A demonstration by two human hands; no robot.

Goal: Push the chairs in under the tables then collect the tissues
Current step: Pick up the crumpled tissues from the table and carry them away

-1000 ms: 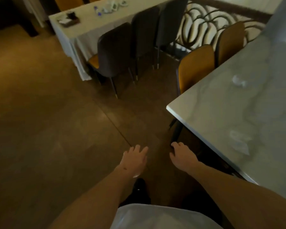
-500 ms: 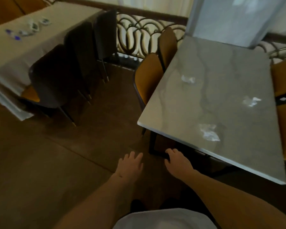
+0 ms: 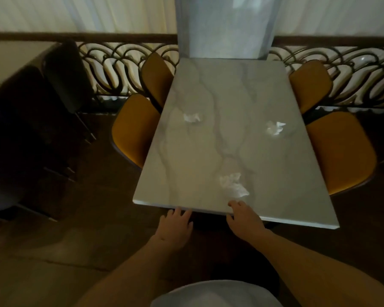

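A marble-topped table stands straight ahead with three crumpled white tissues on it: a near tissue, a far left tissue and a far right tissue. Orange chairs sit tucked against both long sides: two on the left and two on the right. My left hand hovers open just below the table's near edge. My right hand is open at that edge, fingertips a little short of the near tissue. Both hands hold nothing.
Dark chairs line a second table at the far left. A scrollwork metal railing runs behind both tables, with pale curtains beyond. A grey pillar rises at the marble table's far end. Brown floor spreads to my left.
The view has swung right from the clothed table to face the marble table head-on. Both hands have come forward to its near edge, the right one reaching close to the near tissue.
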